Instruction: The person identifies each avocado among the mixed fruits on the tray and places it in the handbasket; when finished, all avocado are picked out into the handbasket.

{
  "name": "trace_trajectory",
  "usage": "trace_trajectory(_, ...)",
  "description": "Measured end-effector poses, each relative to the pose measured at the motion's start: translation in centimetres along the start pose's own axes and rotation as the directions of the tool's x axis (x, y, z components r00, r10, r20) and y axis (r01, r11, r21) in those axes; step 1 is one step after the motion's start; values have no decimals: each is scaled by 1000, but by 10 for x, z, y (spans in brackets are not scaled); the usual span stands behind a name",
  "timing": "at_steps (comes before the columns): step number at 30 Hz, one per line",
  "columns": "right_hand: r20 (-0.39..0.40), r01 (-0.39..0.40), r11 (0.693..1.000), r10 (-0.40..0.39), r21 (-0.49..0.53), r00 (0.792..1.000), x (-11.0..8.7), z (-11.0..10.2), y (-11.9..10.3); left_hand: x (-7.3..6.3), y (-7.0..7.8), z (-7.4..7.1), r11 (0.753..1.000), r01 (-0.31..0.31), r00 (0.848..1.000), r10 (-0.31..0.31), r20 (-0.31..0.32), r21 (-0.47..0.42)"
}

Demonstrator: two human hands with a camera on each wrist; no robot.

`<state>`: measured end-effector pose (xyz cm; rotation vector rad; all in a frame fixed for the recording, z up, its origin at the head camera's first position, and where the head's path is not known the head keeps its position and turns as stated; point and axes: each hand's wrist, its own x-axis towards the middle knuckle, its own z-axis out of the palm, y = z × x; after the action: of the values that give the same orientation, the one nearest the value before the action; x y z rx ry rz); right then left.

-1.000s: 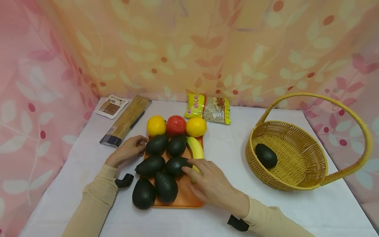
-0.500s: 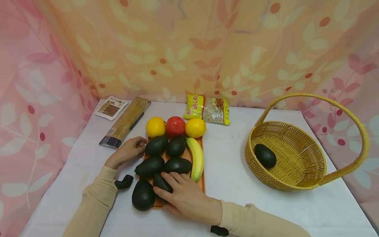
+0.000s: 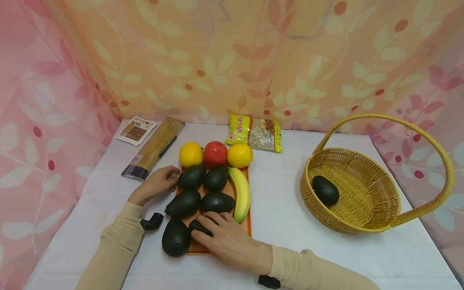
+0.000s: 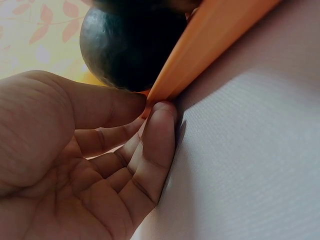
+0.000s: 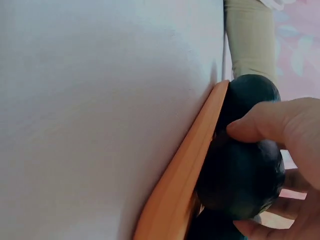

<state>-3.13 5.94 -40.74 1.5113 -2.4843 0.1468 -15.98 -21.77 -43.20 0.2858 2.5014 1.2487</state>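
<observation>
An orange tray point(image 3: 247, 226) bears several dark avocados, a banana point(image 3: 240, 195), a red fruit point(image 3: 215, 153) and two yellow fruits. My left hand point(image 3: 156, 185) is at the tray's left side; in the left wrist view its thumb and fingertips pinch the tray rim point(image 4: 200, 50). At the front of the tray my right hand point(image 3: 232, 243) grips an avocado point(image 3: 199, 227), mostly hidden beneath it in the head view. The right wrist view shows the thumb and fingers around this avocado point(image 5: 240, 172), beside the tray wall point(image 5: 175, 175). Another avocado point(image 3: 176, 237) lies at the front left corner.
A wicker basket point(image 3: 362, 197) with a tall handle stands on the right, one avocado point(image 3: 325, 191) inside. Behind the tray lie a yellow food bag point(image 3: 255, 133), a long package of noodle-like sticks point(image 3: 156, 147) and a brown-and-white packet point(image 3: 135, 130).
My right hand has moved from beside the banana, leftward and toward the front, onto the front avocado, and its fingers have closed around it. My left hand stays at the tray rim.
</observation>
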Motion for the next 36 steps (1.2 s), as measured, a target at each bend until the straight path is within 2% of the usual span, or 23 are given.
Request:
trace_trajectory(3,-8,1,998,0,55,1000,-3,-4,5,-1,0,0,1000,7,1000,-6,7,-10)
trace_trajectory(7,-79,-13,991,23,133,997,-8,-18,18,-3,0,1,1000,0,1000,0,4,-13)
trace_trajectory(10,-144,-58,981,85,183,986,-15,-35,34,-2,0,2,1000,-13,1000,13,-2,-6)
trace_trajectory(13,-200,-130,965,177,225,964,-28,-56,53,-1,1,2,1000,-22,1000,22,-5,1)
trace_trajectory(15,-242,-189,951,249,246,938,-39,-71,68,-1,1,2,1000,-25,1000,25,-5,7)
trace_trajectory(18,-316,-274,932,340,236,886,-60,-91,89,0,1,1,1000,-24,1000,24,-4,16)
trace_trajectory(23,-400,-421,876,481,234,780,-101,-117,122,2,1,-2,999,-13,1000,13,-1,30)
trace_trajectory(27,-393,-565,787,614,247,684,-136,-133,147,2,1,-2,1000,-12,1000,13,-7,29)
trace_trajectory(31,-329,-707,668,738,232,590,-171,-138,169,1,2,-1,999,-5,1000,6,-12,42)
trace_trajectory(32,-306,-733,644,759,220,575,-178,-137,174,1,2,-1,999,-1,1000,1,-12,45)
trace_trajectory(34,-249,-773,605,792,191,558,-191,-135,181,0,2,-1,999,3,1000,-3,-11,43)
trace_trajectory(36,-182,-794,588,807,156,562,-201,-131,187,0,1,-1,999,12,1000,-11,-8,43)
